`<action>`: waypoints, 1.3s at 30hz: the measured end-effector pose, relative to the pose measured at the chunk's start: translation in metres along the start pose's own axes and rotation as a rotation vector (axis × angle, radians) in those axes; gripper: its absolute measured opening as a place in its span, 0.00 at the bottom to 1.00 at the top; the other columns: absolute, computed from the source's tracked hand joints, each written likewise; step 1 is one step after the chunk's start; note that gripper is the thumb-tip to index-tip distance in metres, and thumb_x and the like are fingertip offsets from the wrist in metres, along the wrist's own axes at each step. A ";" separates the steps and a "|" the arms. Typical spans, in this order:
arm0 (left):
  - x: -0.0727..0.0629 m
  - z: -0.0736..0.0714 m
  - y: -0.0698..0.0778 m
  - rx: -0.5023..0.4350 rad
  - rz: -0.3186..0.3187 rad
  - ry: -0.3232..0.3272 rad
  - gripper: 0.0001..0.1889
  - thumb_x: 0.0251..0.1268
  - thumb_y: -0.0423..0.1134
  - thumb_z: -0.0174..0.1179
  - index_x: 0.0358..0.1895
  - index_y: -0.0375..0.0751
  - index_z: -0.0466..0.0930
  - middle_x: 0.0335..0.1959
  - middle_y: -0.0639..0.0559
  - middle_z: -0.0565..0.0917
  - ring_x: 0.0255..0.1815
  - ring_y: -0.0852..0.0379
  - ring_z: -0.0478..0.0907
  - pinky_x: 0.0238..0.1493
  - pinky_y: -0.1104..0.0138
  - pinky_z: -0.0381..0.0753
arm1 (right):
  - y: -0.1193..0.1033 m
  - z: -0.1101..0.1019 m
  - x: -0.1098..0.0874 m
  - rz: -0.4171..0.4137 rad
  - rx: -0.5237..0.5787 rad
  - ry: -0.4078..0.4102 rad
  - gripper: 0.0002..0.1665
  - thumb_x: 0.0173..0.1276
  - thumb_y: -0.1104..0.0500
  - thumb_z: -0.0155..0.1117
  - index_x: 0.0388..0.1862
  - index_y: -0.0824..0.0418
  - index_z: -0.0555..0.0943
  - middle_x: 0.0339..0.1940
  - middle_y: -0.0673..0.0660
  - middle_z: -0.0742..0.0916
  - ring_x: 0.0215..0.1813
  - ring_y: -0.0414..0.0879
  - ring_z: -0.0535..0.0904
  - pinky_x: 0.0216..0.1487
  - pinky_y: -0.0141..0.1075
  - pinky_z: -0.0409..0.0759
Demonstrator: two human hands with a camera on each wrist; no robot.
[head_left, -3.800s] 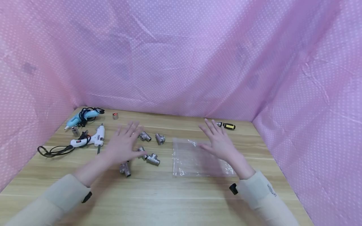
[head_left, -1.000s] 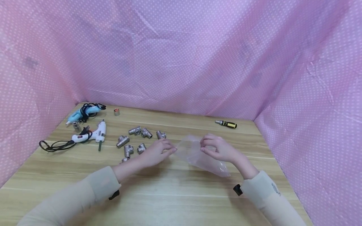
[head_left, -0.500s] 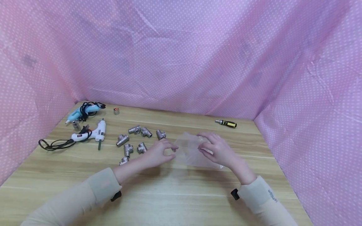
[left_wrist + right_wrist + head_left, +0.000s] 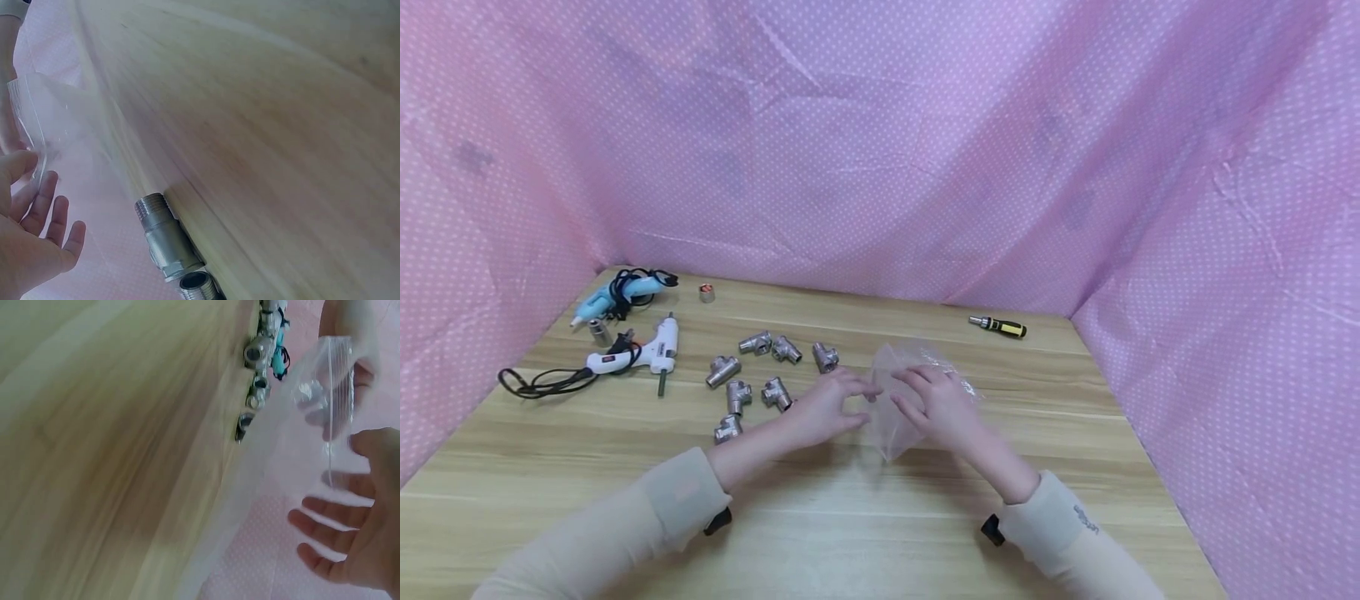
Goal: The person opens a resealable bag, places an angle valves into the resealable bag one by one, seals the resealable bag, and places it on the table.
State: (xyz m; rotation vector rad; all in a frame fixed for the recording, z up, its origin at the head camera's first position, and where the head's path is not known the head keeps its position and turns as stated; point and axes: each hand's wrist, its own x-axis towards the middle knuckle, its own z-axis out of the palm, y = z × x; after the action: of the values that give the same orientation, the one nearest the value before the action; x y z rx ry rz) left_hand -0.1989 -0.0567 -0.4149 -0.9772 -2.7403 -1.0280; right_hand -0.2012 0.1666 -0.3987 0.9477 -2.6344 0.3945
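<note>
Head view: a clear plastic bag [image 4: 887,433] stands creased over the wooden counter [image 4: 850,533], between the person's two hands; whether its lower corner touches the wood I cannot tell. The left hand [image 4: 827,408] comes in from 8 o'clock of the bag, the right hand [image 4: 943,408] from 4 o'clock. Toward 9 and 10 o'clock lie at least seven silvery tee fittings [image 4: 739,397], loosely grouped. Farther out at 9 o'clock is a white glue gun [image 4: 658,350] with a small dark label on its body, too small to read. Beyond it, nearer 10 o'clock, sit a blue glue gun [image 4: 625,293] wrapped in black cord and a short metal cylinder [image 4: 706,293] with orange-red inside. At 2 o'clock lies a black-and-yellow screwdriver [image 4: 997,327]. The right cuff [image 4: 1052,517] bears a grey print, also illegible.

Left wrist view: the left grip, at 8 o'clock, pinches the bag's edge between thumb and forefinger, the other fingers spread. Two fittings show between 6 and 7 o'clock.

Right wrist view: the right grip, at 4 o'clock, is clamped on the bag near its ribbed zip strip [image 4: 340,394], thumb one side, forefinger seen through the film. The bag itself shows no readable lettering.
</note>
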 end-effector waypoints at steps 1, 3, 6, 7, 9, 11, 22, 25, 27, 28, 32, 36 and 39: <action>0.000 0.000 0.000 0.003 0.001 -0.002 0.21 0.52 0.37 0.68 0.52 0.44 0.80 0.53 0.50 0.82 0.59 0.51 0.72 0.63 0.53 0.71 | -0.002 0.001 0.001 0.009 0.005 -0.011 0.24 0.65 0.50 0.61 0.58 0.58 0.77 0.56 0.60 0.82 0.58 0.56 0.77 0.58 0.59 0.73; -0.001 0.000 0.000 -0.001 0.002 -0.008 0.22 0.51 0.36 0.68 0.53 0.43 0.80 0.53 0.49 0.82 0.59 0.50 0.73 0.63 0.53 0.72 | -0.002 0.003 0.002 0.017 0.027 -0.018 0.30 0.61 0.54 0.66 0.62 0.61 0.74 0.58 0.62 0.80 0.59 0.57 0.76 0.58 0.57 0.75; -0.002 -0.001 -0.002 -0.002 0.002 -0.015 0.23 0.51 0.36 0.68 0.54 0.42 0.79 0.52 0.50 0.82 0.58 0.51 0.73 0.62 0.55 0.72 | 0.000 0.002 0.003 0.004 0.062 -0.012 0.39 0.52 0.66 0.70 0.66 0.64 0.69 0.56 0.64 0.80 0.49 0.53 0.81 0.50 0.46 0.82; -0.003 -0.001 -0.003 -0.003 0.002 -0.015 0.23 0.51 0.35 0.69 0.54 0.42 0.79 0.52 0.50 0.82 0.58 0.51 0.73 0.63 0.55 0.72 | 0.002 0.001 0.003 -0.009 0.073 -0.008 0.42 0.49 0.69 0.70 0.66 0.65 0.69 0.56 0.64 0.80 0.44 0.50 0.82 0.46 0.42 0.83; -0.003 -0.002 -0.006 -0.005 0.002 -0.013 0.23 0.51 0.34 0.68 0.54 0.40 0.79 0.50 0.50 0.83 0.57 0.51 0.73 0.63 0.55 0.72 | 0.004 -0.002 0.003 -0.037 0.087 0.006 0.43 0.45 0.75 0.67 0.65 0.67 0.69 0.56 0.65 0.80 0.36 0.46 0.80 0.39 0.36 0.83; -0.003 -0.002 -0.007 -0.016 0.005 -0.007 0.23 0.50 0.33 0.68 0.54 0.38 0.79 0.48 0.49 0.83 0.56 0.51 0.74 0.62 0.55 0.72 | 0.006 -0.009 0.001 -0.058 0.091 0.010 0.42 0.42 0.77 0.64 0.63 0.68 0.71 0.59 0.64 0.79 0.32 0.42 0.77 0.36 0.33 0.80; 0.007 -0.005 -0.007 -0.089 0.008 -0.038 0.20 0.54 0.38 0.67 0.52 0.38 0.80 0.37 0.55 0.84 0.49 0.53 0.76 0.58 0.55 0.74 | 0.012 -0.056 -0.014 -0.173 0.299 -0.159 0.36 0.47 0.77 0.54 0.60 0.67 0.75 0.65 0.58 0.76 0.18 0.27 0.59 0.15 0.20 0.64; 0.008 -0.004 -0.007 -0.094 -0.005 -0.085 0.20 0.54 0.39 0.67 0.52 0.39 0.80 0.38 0.55 0.84 0.50 0.53 0.75 0.59 0.54 0.73 | 0.014 -0.055 -0.017 -0.183 0.355 -0.180 0.35 0.48 0.76 0.53 0.61 0.67 0.74 0.64 0.59 0.77 0.17 0.26 0.57 0.14 0.19 0.64; 0.010 -0.002 -0.008 -0.088 -0.005 -0.112 0.21 0.54 0.39 0.67 0.53 0.39 0.80 0.40 0.54 0.84 0.52 0.52 0.74 0.60 0.54 0.71 | 0.016 -0.050 -0.018 -0.171 0.377 -0.172 0.36 0.49 0.75 0.55 0.62 0.67 0.73 0.64 0.60 0.76 0.17 0.26 0.60 0.15 0.20 0.66; 0.010 -0.001 -0.009 -0.082 -0.003 -0.120 0.21 0.54 0.39 0.67 0.53 0.39 0.80 0.40 0.54 0.84 0.52 0.51 0.74 0.61 0.53 0.70 | 0.017 -0.047 -0.018 -0.161 0.383 -0.165 0.36 0.50 0.74 0.56 0.63 0.67 0.72 0.64 0.60 0.76 0.17 0.26 0.61 0.16 0.20 0.68; 0.010 0.003 -0.011 -0.058 -0.006 -0.133 0.22 0.54 0.39 0.67 0.54 0.39 0.79 0.41 0.55 0.84 0.54 0.51 0.73 0.64 0.52 0.67 | 0.018 -0.032 -0.019 -0.104 0.417 -0.142 0.40 0.50 0.72 0.62 0.67 0.65 0.68 0.67 0.60 0.73 0.22 0.30 0.70 0.21 0.24 0.75; 0.008 0.004 -0.013 -0.039 -0.023 -0.123 0.22 0.54 0.38 0.67 0.54 0.39 0.79 0.38 0.57 0.83 0.52 0.53 0.72 0.61 0.54 0.70 | 0.018 -0.016 -0.016 -0.032 0.479 -0.146 0.44 0.50 0.72 0.64 0.70 0.63 0.64 0.71 0.59 0.68 0.27 0.34 0.73 0.26 0.29 0.80; 0.008 0.002 -0.016 -0.029 -0.035 -0.118 0.22 0.53 0.37 0.67 0.54 0.38 0.79 0.39 0.54 0.83 0.53 0.51 0.73 0.61 0.54 0.71 | 0.018 -0.006 -0.010 0.023 0.520 -0.154 0.47 0.51 0.71 0.64 0.72 0.60 0.61 0.73 0.56 0.65 0.28 0.35 0.73 0.28 0.31 0.81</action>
State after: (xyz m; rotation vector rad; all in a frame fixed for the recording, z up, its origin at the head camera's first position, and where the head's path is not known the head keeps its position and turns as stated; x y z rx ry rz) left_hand -0.2141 -0.0603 -0.4236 -1.0302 -2.8542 -1.0503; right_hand -0.2044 0.1881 -0.4002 1.1329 -2.7338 1.0896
